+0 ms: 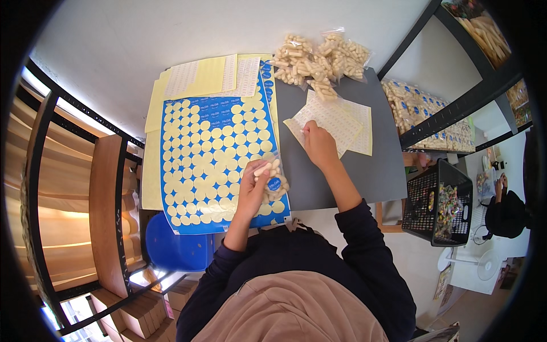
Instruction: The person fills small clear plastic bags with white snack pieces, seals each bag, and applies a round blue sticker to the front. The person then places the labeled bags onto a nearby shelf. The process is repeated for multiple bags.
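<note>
A clear zip bag of pale stick-shaped snacks (277,191), with a round blue sticker on its front, is gripped in my left hand (253,184) over the lower right of a blue sticker sheet (277,220). Many round stickers are gone from that sheet, leaving pale yellow circles. My right hand (317,143) is over overlapping small label sheets (362,112), thumb and forefinger pinched at the left edge of the top sheet; whether a label is between them I cannot tell. More filled bags (318,64) lie heaped at the back of the grey table (376,179).
More label sheets (201,79) lie at the table's back left. A blue chair (179,246) is below the left edge. At right stand a metal shelf frame (461,109), stickered bags (416,113), a black plastic crate (457,175) of wrapped items and, farther off, a person (506,213).
</note>
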Demonstrator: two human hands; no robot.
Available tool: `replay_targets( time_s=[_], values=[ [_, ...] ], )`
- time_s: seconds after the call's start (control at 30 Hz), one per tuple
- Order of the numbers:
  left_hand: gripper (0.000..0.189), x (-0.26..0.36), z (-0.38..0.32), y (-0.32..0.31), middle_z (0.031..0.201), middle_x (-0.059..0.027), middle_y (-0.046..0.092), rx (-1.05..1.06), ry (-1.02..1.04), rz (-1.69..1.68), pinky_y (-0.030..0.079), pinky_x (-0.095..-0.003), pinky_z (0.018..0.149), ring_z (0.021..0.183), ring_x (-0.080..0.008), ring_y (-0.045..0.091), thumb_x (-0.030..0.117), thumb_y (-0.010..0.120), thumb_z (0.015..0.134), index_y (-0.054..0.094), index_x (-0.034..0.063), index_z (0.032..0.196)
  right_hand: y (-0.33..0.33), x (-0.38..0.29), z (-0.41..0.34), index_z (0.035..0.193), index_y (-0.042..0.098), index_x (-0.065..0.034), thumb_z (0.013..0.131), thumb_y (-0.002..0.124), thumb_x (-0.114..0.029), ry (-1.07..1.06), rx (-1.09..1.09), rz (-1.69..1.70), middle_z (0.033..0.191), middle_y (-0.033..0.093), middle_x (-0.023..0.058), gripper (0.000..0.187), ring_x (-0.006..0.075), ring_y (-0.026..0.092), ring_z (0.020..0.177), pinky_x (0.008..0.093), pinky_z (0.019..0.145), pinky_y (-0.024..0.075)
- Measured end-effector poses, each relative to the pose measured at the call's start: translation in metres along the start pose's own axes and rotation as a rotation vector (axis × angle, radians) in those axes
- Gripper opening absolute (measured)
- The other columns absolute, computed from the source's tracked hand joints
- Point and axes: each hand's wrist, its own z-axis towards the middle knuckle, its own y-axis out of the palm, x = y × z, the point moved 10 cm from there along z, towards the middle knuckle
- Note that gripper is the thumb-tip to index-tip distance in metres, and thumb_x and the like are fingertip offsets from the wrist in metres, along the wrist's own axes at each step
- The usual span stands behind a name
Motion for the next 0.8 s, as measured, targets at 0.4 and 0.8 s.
replay_targets(
  time_s=[0.4, 0.8],
  values=[
    [0.024, 0.017, -0.004, 0.003, 0.107, -0.0074, 0.051, 0.038, 0.113, 0.039, 0.039, -0.0254, 0.088, 0.102, -0.0142, 0.050, 0.011, 0.049, 0.089, 0.049, -0.0004, 0.111, -0.008, 0.003, -0.009, 0.091, 0.051, -0.0027, 0.086, 0.048, -0.015, 0.036, 0.051, 0.221, 0.083, 0.060, 0.0183, 0.013, 0.0343, 0.058, 0.079, 0.0418, 0.066, 0.0459],
    [0.038, -0.001, -0.004, 0.045, 0.116, -0.0151, 0.055, -0.123, -0.306, -0.481, 0.042, -0.0267, 0.089, 0.104, -0.0175, 0.054, 0.004, 0.044, 0.085, 0.045, -0.0082, 0.121, -0.036, -0.041, -0.050, 0.087, 0.059, 0.0011, 0.081, 0.059, -0.011, 0.043, -0.185, 0.840, 0.084, 0.063, 0.0089, 0.014, 0.0136, 0.059, 0.076, 0.0262, 0.063, 0.0468]
  ],
)
